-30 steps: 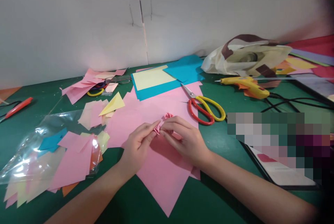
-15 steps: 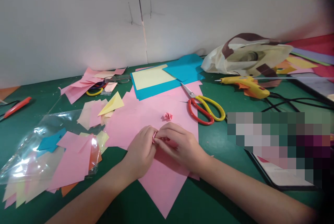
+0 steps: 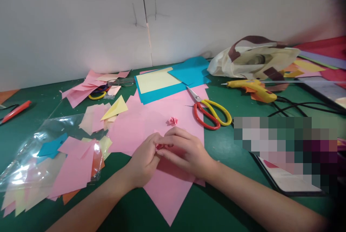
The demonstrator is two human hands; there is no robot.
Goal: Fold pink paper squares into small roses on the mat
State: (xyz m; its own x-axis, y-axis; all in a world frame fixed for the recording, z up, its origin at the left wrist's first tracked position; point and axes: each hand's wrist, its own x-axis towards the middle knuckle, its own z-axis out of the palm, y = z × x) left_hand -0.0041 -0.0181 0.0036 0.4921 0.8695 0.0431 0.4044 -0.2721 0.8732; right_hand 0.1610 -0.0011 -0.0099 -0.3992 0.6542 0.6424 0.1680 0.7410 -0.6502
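A small folded pink paper flower (image 3: 159,147) is pinched between my two hands, mostly covered by fingers. My left hand (image 3: 144,160) is closed around its left side. From the right, the fingers of my right hand (image 3: 186,149) are closed on it too. Just beyond the hands, a second pink paper flower (image 3: 173,121) lies on pink paper sheets (image 3: 156,113). A corner of pink paper (image 3: 171,199) extends toward me beneath my hands. Scissors (image 3: 208,111) with red and yellow handles rest to the right of the flower, their blades slightly apart.
Left lies a clear plastic bag (image 3: 48,131) with coloured paper pieces. Behind are blue sheets (image 3: 154,96) and a cream sheet (image 3: 158,80). A yellow glue gun (image 3: 251,88) with black cords, a cloth bag (image 3: 224,62) and a tablet-like device (image 3: 292,183) occupy the right side.
The fingers have shifted slightly around the held flower, and more of its folded pink top shows between them. The other flower and the scissors stay in place.
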